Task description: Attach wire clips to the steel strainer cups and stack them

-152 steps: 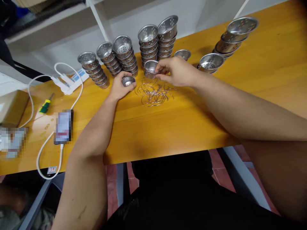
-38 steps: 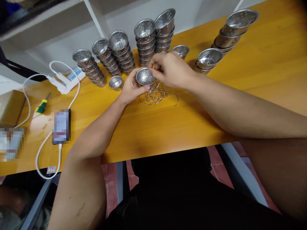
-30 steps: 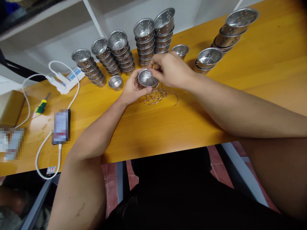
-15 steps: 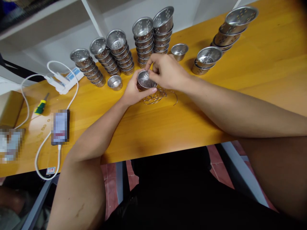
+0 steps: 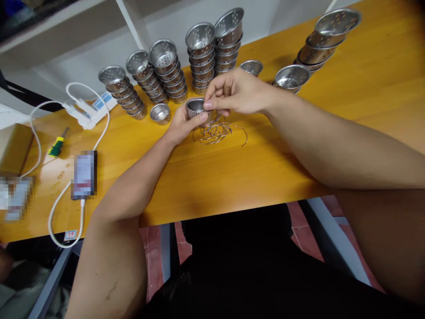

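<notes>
My left hand (image 5: 184,122) is closed round a small perforated metal cup (image 5: 195,106), its thumb along the near side. The cup's mouth faces up and slightly toward me. At the cup's right rim, my right hand (image 5: 232,93) is pinched, thumb against forefinger. Whatever sits between those fingertips is too small to make out. Just below both hands, a loose heap of thin curved metal wires (image 5: 215,134) lies on the table.
Stacks of perforated cups (image 5: 201,53) line the back of the table, with more stacks (image 5: 318,48) at the right. A single cup (image 5: 160,114) stands left of my hands. Leftward are a power strip (image 5: 99,110), a screwdriver (image 5: 57,145) and a cabled phone (image 5: 84,175).
My right hand has turned at the cup's rim, its thumb and forefinger now pointing left. The held cup has tilted and shifted slightly left. The wire heap lies as before.
</notes>
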The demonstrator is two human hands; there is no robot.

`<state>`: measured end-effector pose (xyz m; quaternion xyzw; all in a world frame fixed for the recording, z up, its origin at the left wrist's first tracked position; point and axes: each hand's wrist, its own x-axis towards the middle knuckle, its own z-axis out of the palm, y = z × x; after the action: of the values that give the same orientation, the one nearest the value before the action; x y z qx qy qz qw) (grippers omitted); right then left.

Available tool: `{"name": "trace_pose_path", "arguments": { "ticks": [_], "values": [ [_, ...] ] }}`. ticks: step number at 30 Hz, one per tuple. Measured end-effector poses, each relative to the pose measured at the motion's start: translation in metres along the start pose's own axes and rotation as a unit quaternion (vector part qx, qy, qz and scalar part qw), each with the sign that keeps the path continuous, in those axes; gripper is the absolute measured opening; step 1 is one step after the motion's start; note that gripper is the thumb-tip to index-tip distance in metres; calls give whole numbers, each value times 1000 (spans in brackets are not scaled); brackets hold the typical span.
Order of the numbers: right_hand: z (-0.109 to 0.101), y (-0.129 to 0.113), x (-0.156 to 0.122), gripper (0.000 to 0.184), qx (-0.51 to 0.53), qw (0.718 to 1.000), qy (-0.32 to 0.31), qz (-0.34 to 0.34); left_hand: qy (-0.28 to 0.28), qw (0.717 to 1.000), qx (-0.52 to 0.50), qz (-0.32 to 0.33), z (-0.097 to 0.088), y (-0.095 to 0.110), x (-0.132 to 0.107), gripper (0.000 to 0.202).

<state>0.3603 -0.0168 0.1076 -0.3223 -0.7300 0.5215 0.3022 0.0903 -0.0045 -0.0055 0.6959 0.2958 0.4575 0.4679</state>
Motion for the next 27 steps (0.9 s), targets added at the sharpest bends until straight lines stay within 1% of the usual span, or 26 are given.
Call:
{"name": "trace_pose_path", "arguments": {
  "ticks": [4, 7, 11, 17, 19, 23, 25, 27],
  "values": [
    [-3, 7, 4, 58, 32, 999, -10, -10, 5, 999, 21, 29, 0, 4, 2, 102],
    [-6, 7, 5, 62, 39, 999, -17, -21, 10, 999, 22, 32, 1, 7, 2, 97],
    [-8, 6, 5, 65, 41, 999, -29, -12, 22, 999, 16, 24, 4, 11, 1, 93],
    [-10, 4, 4, 50, 40, 997, -50, -48, 32, 999, 6, 18, 7, 18, 1, 93],
    [-9, 2, 4, 56, 39, 996, -55, -56, 36, 999, 14, 23, 7, 18, 0, 93],
    [-7, -3, 2, 82, 32, 996, -66, -53, 34, 998, 38, 27, 4, 17, -2, 95],
    [-7, -4, 1, 85, 28, 996, -62, -49, 22, 998, 50, 32, 2, 13, -2, 95],
    [-5, -2, 0, 83, 20, 997, -58, -45, 8, 996, 70, 47, -2, 7, -2, 96]
  ]
}}
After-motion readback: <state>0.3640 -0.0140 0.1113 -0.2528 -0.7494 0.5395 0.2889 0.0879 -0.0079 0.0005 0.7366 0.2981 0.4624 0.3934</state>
